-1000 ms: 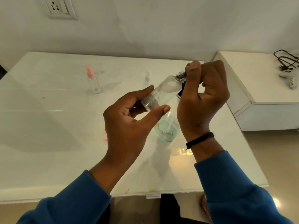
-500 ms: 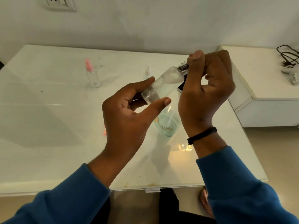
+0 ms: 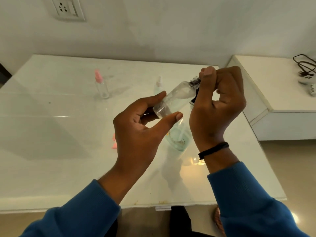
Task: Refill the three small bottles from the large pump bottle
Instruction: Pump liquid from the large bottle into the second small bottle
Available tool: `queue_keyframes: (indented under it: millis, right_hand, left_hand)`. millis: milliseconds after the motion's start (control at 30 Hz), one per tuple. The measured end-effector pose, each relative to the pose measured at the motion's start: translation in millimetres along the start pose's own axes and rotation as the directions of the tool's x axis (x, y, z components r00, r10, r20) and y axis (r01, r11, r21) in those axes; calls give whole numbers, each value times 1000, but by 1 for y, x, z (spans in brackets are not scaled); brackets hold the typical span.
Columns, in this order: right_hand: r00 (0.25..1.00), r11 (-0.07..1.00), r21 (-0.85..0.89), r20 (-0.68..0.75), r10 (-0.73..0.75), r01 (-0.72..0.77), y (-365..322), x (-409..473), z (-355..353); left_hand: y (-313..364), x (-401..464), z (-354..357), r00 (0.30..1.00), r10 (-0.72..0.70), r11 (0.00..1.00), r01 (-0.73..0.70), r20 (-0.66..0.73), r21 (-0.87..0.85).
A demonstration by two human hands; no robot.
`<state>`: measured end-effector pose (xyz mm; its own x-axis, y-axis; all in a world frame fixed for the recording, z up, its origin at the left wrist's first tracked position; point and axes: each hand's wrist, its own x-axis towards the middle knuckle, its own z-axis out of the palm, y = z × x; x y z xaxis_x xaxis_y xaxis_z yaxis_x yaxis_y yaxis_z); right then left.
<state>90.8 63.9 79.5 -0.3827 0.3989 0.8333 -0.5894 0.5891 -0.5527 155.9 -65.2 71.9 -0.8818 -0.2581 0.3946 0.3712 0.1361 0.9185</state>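
Left hand: the left hand (image 3: 136,132) holds the base end of a small clear plastic bottle (image 3: 174,98) between thumb and curled fingers, above the table
Right hand: the right hand (image 3: 217,106) is closed in a near fist around the dark cap end (image 3: 195,82) of the same bottle, thumb pressed on top; a black cord bracelet (image 3: 213,149) circles its wrist
Held bottle: tilted, base low toward the left hand, neck high toward the right, clear of the tabletop
Large bottle: a pale green translucent bottle (image 3: 177,137) stands on the table just below the hands, mostly hidden by them; its pump cannot be made out
Other small bottles: a clear one with a pink cap (image 3: 101,86) stands upright toward the back left; a second with a pale cap (image 3: 158,86) stands behind the left hand's fingers, well apart from the first
Table: glossy white top (image 3: 51,134), with a small pink object (image 3: 114,142) partly hidden beside the left hand
Surroundings: white wall socket (image 3: 66,7) upper left; white side cabinet (image 3: 282,86) at right carrying black cables (image 3: 304,65)
Sleeves: blue, on both arms
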Motion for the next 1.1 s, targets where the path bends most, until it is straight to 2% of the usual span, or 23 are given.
queue_keyframes:
  millis: [1100]
  right_hand:
    - [1000,1000,-1,20,20,-20,-2,5,2]
  left_hand:
    - [-1,2,1,1000,12,1000,-11,-2,19]
